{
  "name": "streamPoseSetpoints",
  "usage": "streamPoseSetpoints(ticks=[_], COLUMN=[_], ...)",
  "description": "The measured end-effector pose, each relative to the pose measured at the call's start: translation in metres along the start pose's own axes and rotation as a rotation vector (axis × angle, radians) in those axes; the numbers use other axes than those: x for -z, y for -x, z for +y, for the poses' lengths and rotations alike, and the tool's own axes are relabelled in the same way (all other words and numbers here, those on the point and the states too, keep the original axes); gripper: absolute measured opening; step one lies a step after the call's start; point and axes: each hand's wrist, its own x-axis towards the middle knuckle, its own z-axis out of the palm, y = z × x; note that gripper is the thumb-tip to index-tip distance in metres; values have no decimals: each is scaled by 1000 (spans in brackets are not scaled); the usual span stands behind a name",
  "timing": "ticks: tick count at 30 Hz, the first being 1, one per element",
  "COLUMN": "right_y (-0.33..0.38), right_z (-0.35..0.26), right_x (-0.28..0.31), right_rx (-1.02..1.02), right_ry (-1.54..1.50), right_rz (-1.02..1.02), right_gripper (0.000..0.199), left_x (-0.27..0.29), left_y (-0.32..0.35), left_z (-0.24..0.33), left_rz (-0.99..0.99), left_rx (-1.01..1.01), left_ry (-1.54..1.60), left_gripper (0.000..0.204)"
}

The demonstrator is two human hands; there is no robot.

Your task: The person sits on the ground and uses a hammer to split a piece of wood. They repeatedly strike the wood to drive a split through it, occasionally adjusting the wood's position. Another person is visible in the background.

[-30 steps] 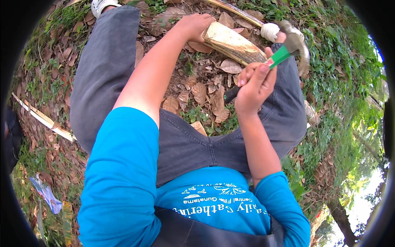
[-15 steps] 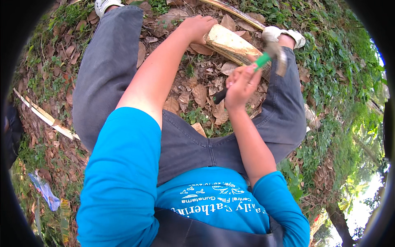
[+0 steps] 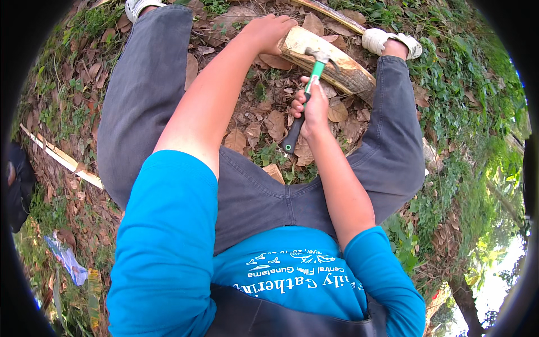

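A split log (image 3: 347,72) lies slanted on the ground between my legs, its pale cut face up and rough bark on the side nearer me. My left hand (image 3: 272,32) grips its left end, the fingertips partly hidden behind the wood. In my right hand (image 3: 315,108) is a claw hammer (image 3: 316,71) with a green and black handle. The fingers wrap round the middle of that handle, its black butt pointing down toward me. The hammer's metal head is at the log's pale face; whether it touches cannot be told.
Dry leaves (image 3: 275,127) and green weeds cover the ground. A long split strip (image 3: 331,17) lies beyond the log near my right shoe (image 3: 387,44). Another pale strip (image 3: 64,160) lies at left, above a crumpled plastic wrapper (image 3: 67,261). A small wood chip (image 3: 273,173) sits between my thighs.
The hammer has swung left from beside my right knee, and its head is now at the log's face. My left hand keeps its place on the log's end.
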Motion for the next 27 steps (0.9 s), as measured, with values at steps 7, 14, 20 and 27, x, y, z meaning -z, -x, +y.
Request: streamPoseSetpoints(ticks=[7,14,20,27], right_y=[0,31,69,10], right_z=[-4,-20,-54,-5], right_x=[8,-11,-27,3], right_rx=[175,436,982,679], right_ry=[-180,304,286,681], right_rz=[194,53,-53,-11], right_gripper=[33,29,37,36], left_x=[-1,-2,-5,-2], left_y=[0,-5,2,-1], left_z=[1,1,-1,-3], left_rz=[-12,-33,-6,-45], left_rx=[9,-3,25,42], left_ry=[16,45,-14,7], left_gripper=[93,93,92,98])
